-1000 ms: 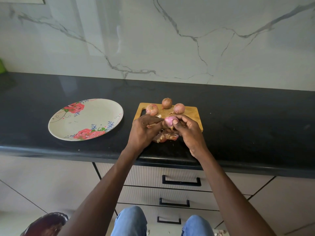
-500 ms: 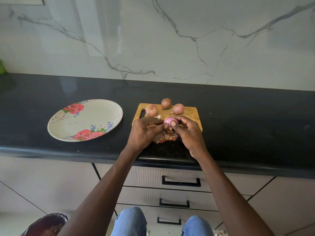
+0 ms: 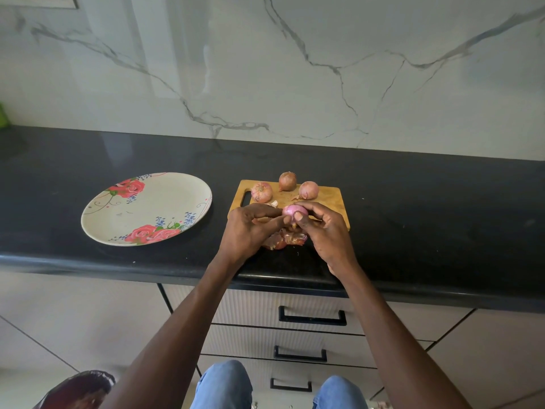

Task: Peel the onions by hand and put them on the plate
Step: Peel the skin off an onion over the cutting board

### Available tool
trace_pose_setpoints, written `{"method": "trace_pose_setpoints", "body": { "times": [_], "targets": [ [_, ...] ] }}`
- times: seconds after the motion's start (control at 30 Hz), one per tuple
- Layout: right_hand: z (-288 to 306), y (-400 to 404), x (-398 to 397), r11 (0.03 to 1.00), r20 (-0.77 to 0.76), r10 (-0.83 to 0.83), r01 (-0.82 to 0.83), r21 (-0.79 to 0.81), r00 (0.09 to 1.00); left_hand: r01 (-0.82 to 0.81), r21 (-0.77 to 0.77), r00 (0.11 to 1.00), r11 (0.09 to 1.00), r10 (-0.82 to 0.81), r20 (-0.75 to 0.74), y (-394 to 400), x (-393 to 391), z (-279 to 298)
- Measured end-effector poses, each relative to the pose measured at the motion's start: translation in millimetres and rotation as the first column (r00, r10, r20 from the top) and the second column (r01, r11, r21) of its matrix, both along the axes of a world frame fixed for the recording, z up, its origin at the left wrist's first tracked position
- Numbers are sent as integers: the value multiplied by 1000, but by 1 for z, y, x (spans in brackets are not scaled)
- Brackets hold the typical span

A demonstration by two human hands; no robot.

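A pink peeled onion point(image 3: 292, 211) is held between both hands over the near part of a wooden cutting board point(image 3: 330, 197). My left hand point(image 3: 250, 231) pinches it from the left, and my right hand point(image 3: 324, 231) grips it from the right with the thumb on its front. Three unpeeled onions lie at the back of the board: one at the left point(image 3: 261, 192), one in the middle point(image 3: 287, 180), one at the right point(image 3: 308, 190). Loose onion skins point(image 3: 284, 240) lie under my hands. The flowered plate point(image 3: 147, 208), with nothing on it, sits to the left.
The black countertop point(image 3: 427, 219) runs the full width, with a marble wall behind. Drawers with black handles point(image 3: 312, 317) are below the counter edge. My knees in jeans show at the bottom, and a dark bag point(image 3: 76, 388) lies on the floor at the lower left.
The onion has turned slightly in my fingers and sits a little higher between my hands. My right thumb has shifted across its front. Nothing else has moved.
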State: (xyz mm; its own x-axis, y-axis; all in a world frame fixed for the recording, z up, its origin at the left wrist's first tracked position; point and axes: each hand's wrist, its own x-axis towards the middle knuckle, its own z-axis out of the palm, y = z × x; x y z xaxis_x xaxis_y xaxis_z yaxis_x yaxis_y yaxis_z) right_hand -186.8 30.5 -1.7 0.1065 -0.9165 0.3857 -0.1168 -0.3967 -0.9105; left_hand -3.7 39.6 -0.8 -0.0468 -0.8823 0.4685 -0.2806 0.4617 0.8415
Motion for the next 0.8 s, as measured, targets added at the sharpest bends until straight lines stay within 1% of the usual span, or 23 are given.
{"method": "trace_pose_setpoints", "body": {
  "times": [0.17,0.33,0.5,0.8],
  "targets": [
    [1,0,0,1000,5,13,-13,6,1000,33,4,999,999,-33,-32,-2,3,0],
    [1,0,0,1000,19,15,-16,18,1000,-2,29,999,1000,4,-51,-3,4,0],
    [-1,-1,-1,1000,-4,-11,11,9,1000,34,8,999,999,-33,-33,-2,2,0],
    [0,0,-2,999,43,30,-31,19,999,90,3,994,996,-89,-66,-1,5,2]
  ]
}}
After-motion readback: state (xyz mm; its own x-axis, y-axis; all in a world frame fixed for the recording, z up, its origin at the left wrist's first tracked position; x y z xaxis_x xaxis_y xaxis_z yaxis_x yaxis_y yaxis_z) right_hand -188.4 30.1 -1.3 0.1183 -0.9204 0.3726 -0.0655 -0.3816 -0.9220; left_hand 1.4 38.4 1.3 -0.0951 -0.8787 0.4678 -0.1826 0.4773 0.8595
